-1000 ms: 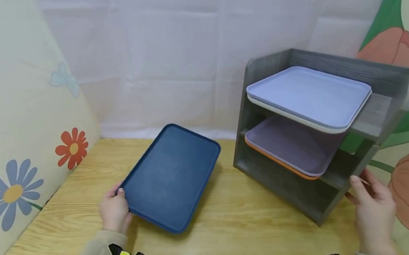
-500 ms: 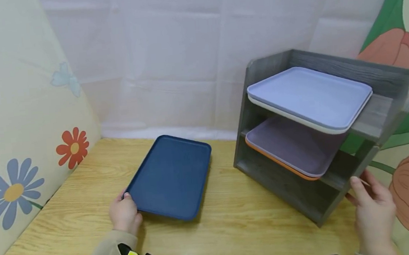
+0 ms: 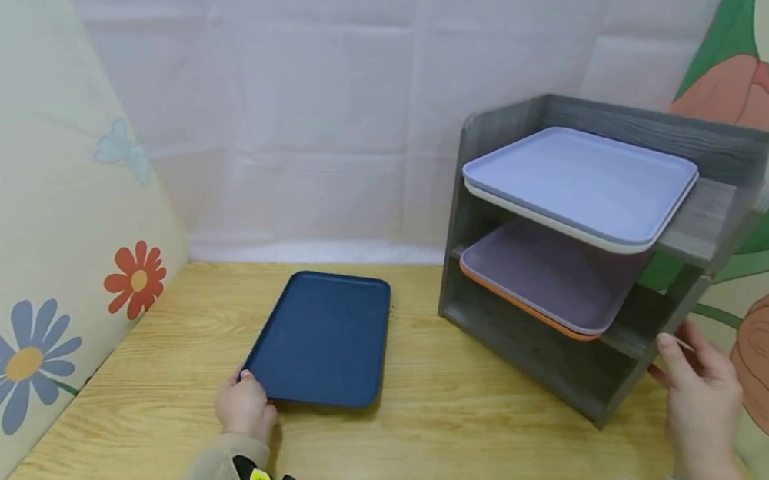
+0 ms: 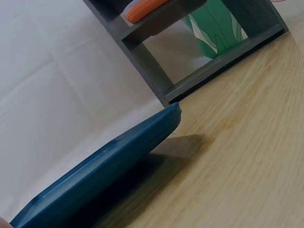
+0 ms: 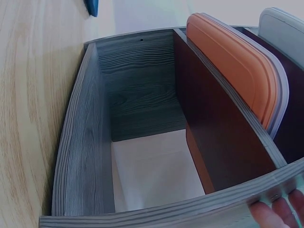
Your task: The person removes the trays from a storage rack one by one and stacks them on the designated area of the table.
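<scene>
My left hand (image 3: 244, 409) pinches the near left corner of a dark blue tray (image 3: 324, 338). In the left wrist view this blue tray (image 4: 104, 166) is tilted, with a shadow on the table beneath it. My right hand (image 3: 700, 395) holds the right side panel of a grey wooden shelf (image 3: 709, 216); its fingertips (image 5: 280, 211) rest on that panel in the right wrist view. A light blue tray (image 3: 581, 182) lies on a white tray (image 3: 565, 234) on the top level. Below, a purple tray (image 3: 548, 274) lies on an orange tray (image 3: 523, 306).
Nothing lies in the shelf's bottom compartment (image 5: 137, 99). The wooden table (image 3: 443, 420) extends between the blue tray and the shelf. A white cloth (image 3: 316, 107) hangs behind, and flower-patterned panels (image 3: 8, 230) stand at both sides.
My left hand has moved right and toward me, and the blue tray has come lower and nearer the table, turning slightly. My right hand and the shelf have hardly moved.
</scene>
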Demonstrator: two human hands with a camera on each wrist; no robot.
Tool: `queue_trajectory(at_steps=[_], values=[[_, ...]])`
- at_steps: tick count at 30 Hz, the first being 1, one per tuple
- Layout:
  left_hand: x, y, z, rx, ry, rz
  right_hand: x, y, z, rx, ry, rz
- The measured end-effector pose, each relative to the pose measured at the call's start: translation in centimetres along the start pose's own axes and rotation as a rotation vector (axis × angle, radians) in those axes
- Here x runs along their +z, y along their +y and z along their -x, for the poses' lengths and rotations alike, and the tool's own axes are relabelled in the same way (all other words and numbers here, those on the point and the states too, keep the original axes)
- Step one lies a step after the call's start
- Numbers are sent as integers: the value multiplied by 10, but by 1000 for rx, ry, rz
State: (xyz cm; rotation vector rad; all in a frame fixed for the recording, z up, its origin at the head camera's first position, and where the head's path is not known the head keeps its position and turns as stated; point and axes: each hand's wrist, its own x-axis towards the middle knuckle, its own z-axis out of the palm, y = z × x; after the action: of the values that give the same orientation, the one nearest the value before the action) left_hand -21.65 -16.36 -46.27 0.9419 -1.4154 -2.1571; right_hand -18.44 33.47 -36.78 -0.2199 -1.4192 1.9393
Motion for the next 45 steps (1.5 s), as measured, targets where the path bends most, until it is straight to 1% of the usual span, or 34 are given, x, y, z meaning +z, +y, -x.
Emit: queue_trajectory(at_steps=[4,7,10,12,13,15,18,20,24,27,30,32,38,42,45], values=[[1,-3,3,-43,-6,0,0,0,0,-9,-7,-1],[2,-5,4,-62,-27,-2,1,0,-1,-15,-11,-7],[3,-6,4,-57,-57,5,1,0,-1,-18,-10,-11],[2,-5,4,-53,-84,-6,2,-1,0,-16,-9,-15],[2,-5,4,-42,-97,-28,2,-1,0,-15,-8,-12],[0,-3,3,-24,-134,-84,2,-2,0,-11,-5,-4],[-5,2,2,0,-205,-223,1,-3,0,-6,0,14],[-9,6,0,24,-268,-343,1,-3,0,-2,2,17],[-17,14,-7,94,-383,-616,1,-3,0,5,1,15],[-20,18,-12,154,-433,-802,0,-2,-1,6,-1,13],[-22,20,-16,208,-461,-934,0,-2,-1,4,0,9],[-22,21,-18,232,-471,-992,-1,-2,-1,4,2,11],[-24,22,-22,265,-486,-1064,0,-1,0,-6,-4,1],[-26,21,-24,286,-485,-1085,-1,0,1,-12,-13,-20],[-26,20,-26,296,-481,-1087,-1,0,2,-18,-10,-9]])
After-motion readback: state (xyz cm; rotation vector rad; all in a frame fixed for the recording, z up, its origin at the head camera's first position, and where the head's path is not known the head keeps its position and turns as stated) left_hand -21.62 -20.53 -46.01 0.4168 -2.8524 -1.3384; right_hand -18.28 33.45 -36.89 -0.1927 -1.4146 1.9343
